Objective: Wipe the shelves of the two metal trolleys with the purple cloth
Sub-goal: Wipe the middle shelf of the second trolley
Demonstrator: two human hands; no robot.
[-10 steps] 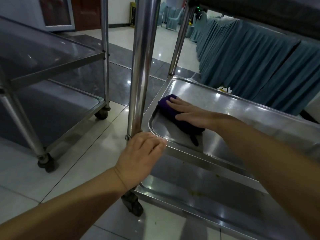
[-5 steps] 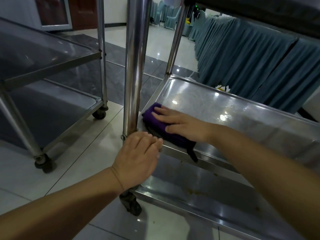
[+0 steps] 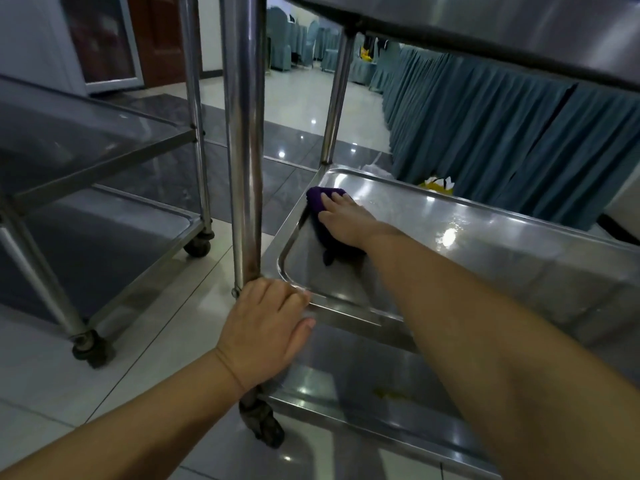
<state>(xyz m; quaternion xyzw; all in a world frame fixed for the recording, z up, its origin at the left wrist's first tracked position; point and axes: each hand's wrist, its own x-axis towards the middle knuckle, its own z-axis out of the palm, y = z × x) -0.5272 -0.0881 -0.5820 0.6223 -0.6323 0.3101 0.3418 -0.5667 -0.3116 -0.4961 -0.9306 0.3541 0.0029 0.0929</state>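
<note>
My right hand (image 3: 346, 220) presses flat on the purple cloth (image 3: 320, 216) near the far left corner of the middle shelf (image 3: 485, 244) of the near metal trolley. Part of the cloth sticks out behind my palm. My left hand (image 3: 266, 327) grips the front left corner of that shelf, at the foot of the upright post (image 3: 242, 150). The bottom shelf (image 3: 346, 386) below shows a small yellow stain (image 3: 391, 394). The second trolley (image 3: 104, 209) stands to the left, with its two lower shelves in sight.
The near trolley's top shelf (image 3: 485, 32) hangs overhead. Teal skirted tables (image 3: 502, 140) line the right side. A caster (image 3: 263, 424) sits under my left wrist. Glossy tiled floor (image 3: 166, 334) lies between the trolleys. Something yellow and white (image 3: 438, 183) lies behind the shelf.
My right hand has pushed the cloth from the shelf's near left edge away toward the far left corner. My left hand has stayed on the corner.
</note>
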